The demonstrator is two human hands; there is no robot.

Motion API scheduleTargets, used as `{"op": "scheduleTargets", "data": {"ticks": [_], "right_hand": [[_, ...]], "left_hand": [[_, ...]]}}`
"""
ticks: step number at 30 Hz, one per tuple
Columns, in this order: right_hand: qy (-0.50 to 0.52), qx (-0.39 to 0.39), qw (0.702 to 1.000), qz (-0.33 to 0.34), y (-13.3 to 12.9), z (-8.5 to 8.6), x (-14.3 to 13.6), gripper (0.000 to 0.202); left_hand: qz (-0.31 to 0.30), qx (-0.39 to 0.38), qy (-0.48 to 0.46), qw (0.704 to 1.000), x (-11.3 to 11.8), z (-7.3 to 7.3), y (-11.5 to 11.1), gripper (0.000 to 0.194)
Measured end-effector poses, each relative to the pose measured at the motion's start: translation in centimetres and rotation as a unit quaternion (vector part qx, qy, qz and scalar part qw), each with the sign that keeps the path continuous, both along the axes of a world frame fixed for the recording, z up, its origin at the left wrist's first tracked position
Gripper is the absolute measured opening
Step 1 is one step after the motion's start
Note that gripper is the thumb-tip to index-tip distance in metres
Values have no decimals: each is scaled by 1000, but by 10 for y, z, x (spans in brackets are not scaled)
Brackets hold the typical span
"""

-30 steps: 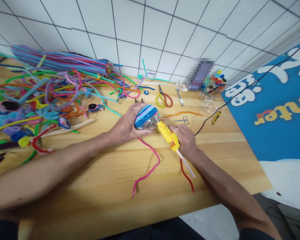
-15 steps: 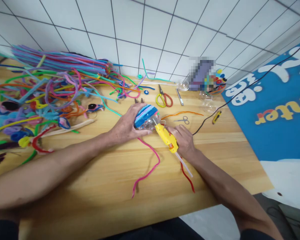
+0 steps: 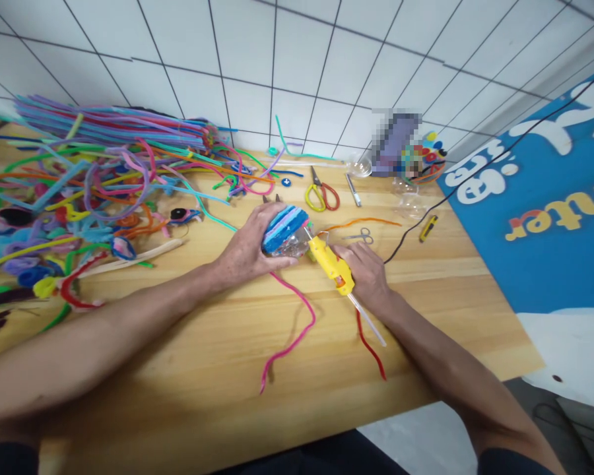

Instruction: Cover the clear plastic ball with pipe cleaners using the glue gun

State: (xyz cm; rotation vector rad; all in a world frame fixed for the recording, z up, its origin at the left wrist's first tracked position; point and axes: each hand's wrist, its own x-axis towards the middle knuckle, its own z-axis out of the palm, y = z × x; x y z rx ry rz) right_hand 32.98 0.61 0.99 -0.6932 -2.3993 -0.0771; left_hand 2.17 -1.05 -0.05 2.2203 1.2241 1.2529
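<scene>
From where I stand, both hands are closed around something over the wooden table (image 3: 202, 376). The left hand (image 3: 250, 244) grips a clear rounded piece (image 3: 283, 229), its upper part covered in fuzzy blue, light blue and purple strips, and holds it just above the middle of the tabletop. The right hand (image 3: 369, 274) is wrapped around a yellow glue gun (image 3: 331, 265), nozzle pointing at the right side of that piece; I can't tell whether the tip touches it. A clear glue stick (image 3: 369, 321) pokes out of the gun's rear. Nearer the person, a pink pipe cleaner (image 3: 313, 318) curls below the piece, and a red pipe cleaner (image 3: 370, 349) lies near the right forearm. Past the hands I see 2 pairs of scissors: large scissors (image 3: 330, 196) with 1 yellow and 1 red handle, and small metal scissors (image 3: 365, 236) beside an orange pipe cleaner (image 3: 371, 220). A yellow cutter (image 3: 428, 229) sits right of the black cord (image 3: 400, 244). Over on the left spreads a tangled heap of pipe cleaners (image 3: 79, 191), with a long bundle (image 3: 113, 125) behind it, by the tiled wall (image 3: 242, 53).
</scene>
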Motion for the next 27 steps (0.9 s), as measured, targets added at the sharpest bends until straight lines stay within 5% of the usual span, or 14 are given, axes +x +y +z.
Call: {"op": "scheduleTargets", "data": {"ticks": [27], "right_hand": [[-14,-10,999,-34,-7,8,-6,35]], "left_hand": [[-19,-9,6,1000,-5,1,-1,97]]}}
